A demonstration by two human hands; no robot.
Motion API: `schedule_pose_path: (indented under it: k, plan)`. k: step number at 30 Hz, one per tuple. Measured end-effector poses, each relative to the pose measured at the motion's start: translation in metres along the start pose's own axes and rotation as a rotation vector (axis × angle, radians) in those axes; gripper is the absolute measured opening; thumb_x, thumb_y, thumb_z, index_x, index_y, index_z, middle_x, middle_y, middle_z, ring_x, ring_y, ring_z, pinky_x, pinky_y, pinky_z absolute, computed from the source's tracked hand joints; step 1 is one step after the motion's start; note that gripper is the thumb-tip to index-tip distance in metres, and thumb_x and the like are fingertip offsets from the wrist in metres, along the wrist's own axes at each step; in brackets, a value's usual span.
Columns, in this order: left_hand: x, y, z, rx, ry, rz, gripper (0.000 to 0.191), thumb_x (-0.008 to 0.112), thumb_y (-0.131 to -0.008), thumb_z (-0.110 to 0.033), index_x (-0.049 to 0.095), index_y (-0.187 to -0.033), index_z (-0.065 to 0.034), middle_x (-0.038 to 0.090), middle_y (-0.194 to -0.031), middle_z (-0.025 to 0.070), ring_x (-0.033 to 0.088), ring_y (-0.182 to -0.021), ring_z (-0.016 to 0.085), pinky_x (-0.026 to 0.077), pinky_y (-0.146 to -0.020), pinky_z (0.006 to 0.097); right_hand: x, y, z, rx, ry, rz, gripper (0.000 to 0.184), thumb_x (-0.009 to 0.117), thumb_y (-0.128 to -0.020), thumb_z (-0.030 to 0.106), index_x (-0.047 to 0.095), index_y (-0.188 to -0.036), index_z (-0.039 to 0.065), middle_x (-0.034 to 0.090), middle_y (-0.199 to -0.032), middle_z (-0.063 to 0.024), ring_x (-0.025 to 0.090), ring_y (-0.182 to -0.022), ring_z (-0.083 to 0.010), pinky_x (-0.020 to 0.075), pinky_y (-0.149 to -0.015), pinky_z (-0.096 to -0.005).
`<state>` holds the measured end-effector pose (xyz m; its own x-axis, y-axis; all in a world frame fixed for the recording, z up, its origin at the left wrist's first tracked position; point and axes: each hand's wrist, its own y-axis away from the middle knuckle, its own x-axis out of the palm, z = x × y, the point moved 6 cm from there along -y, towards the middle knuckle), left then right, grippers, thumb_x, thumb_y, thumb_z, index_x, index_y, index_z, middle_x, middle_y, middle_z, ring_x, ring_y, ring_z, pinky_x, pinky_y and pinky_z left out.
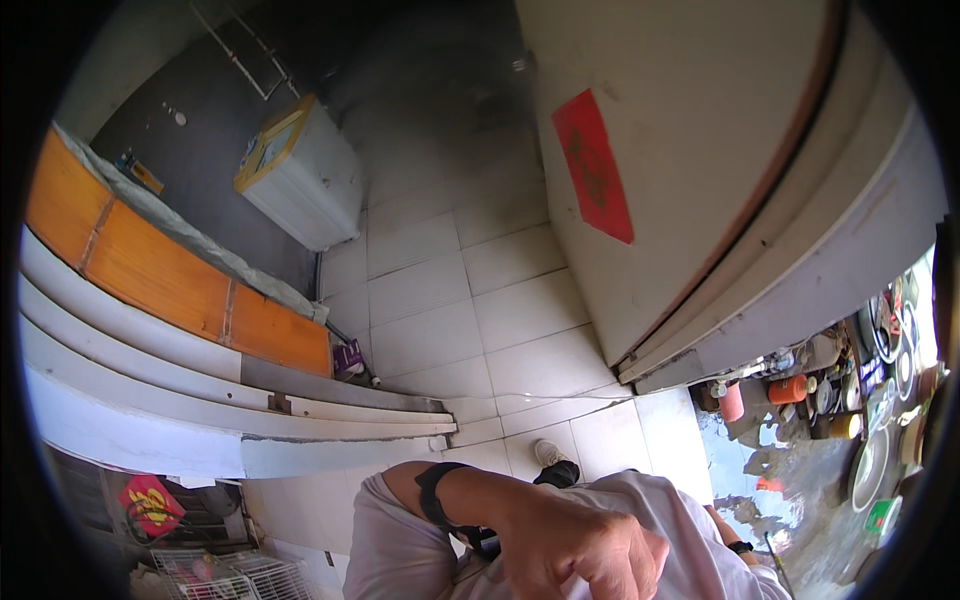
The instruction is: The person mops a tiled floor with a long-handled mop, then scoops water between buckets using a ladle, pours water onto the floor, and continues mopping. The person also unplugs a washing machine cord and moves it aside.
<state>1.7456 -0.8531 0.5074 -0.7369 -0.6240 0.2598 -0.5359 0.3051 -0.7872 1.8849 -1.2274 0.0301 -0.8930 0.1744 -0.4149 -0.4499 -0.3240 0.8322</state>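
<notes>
My left hand [592, 555] is curled into a fist in front of my chest, close to the camera. No object shows in it, though the inside of the fist is hidden. A black strap [430, 495] circles that arm near the elbow. At the right, behind my light shirt [645, 517], part of my right forearm appears with a black wristband [741, 547]. The right hand itself is hidden. One white shoe [551, 454] rests on the pale floor tiles [607, 442], before a doorway. A pale door [675, 127] bearing red paper [594, 165] stands at the right of this opening.
Inside stands a white cabinet [307, 176] with a yellow rim. Orange tiles [161, 266] line the left wall, near a small purple box [347, 358]. A white wire cage [232, 574] sits lower left. Outside right, basins [870, 469] and bottles [786, 388] stand on wet ground [802, 465].
</notes>
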Motion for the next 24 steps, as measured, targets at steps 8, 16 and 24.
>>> schedule_pose_path:
  k: [8, 16, 24]
  plan:
    - [0.027, -0.077, 0.102, -0.113, 0.008, 0.144, 0.026, 0.069, -0.083, -0.025, 0.066, -0.093, -0.0005, 0.063, -0.076, 0.0091, 0.059, -0.067, 0.026, 0.044, -0.061, 0.0362, -0.032, 0.028, -0.084, -0.029, -0.390, -0.056, 0.028, 0.063, -0.083, 0.013, 0.063, -0.107, -0.003, 0.069, -0.082, -0.0117, 0.064, -0.064, -0.0166, 0.0512, -0.054, -0.0279]
    - [-0.080, -0.005, 0.299, -1.044, -0.532, -0.156, 0.005, 0.064, -0.081, -0.003, 0.069, -0.082, -0.0018, 0.067, -0.080, 0.0052, 0.062, -0.075, 0.014, 0.049, -0.070, 0.0294, -0.005, 0.108, -0.277, 0.259, -0.587, -0.239, 0.030, 0.062, -0.082, 0.021, 0.066, -0.104, 0.000, 0.070, -0.082, -0.0092, 0.068, -0.068, -0.0168, 0.0546, -0.062, -0.0294]
    - [-0.156, 0.285, 0.404, -1.980, -0.817, 0.144, 0.024, 0.059, -0.080, -0.022, 0.070, -0.098, -0.0097, 0.070, -0.082, 0.0086, 0.067, -0.078, 0.016, 0.051, -0.074, 0.0301, 0.036, 0.174, -0.329, 0.447, -0.897, -0.426, 0.034, 0.060, -0.083, 0.021, 0.063, -0.107, -0.003, 0.070, -0.084, -0.0122, 0.068, -0.070, -0.0184, 0.0545, -0.065, -0.0315]
